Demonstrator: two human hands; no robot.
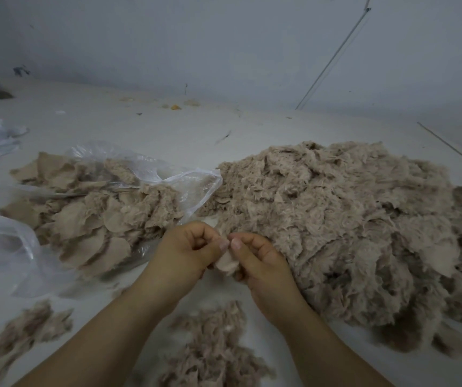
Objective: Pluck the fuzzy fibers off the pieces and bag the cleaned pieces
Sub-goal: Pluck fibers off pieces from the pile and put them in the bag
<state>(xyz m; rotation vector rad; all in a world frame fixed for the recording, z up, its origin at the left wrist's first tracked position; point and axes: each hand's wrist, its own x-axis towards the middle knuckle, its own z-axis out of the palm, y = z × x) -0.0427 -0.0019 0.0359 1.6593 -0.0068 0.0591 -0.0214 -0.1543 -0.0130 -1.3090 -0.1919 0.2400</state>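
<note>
Pinching one small, pale, soft-edged piece (225, 263) between curled fingers, the left hand (188, 251) and right hand (260, 259) hold it just beside a big, shaggy beige heap of fuzzy pieces (344, 227) on the white surface (168, 129). Left of that heap, a crinkled clear plastic bag (168, 174) holds flat, smooth, rounded pieces (93, 219). Nearer the person than the heap lie loose fluffy tufts (213, 347). No writing shows.

A pale white work surface (168, 129) is bounded at the back by a plain grey-white wall (196, 43). A thin cable (336, 54) is run slantwise down the wall at the right. The scene is lit dimly and evenly.
</note>
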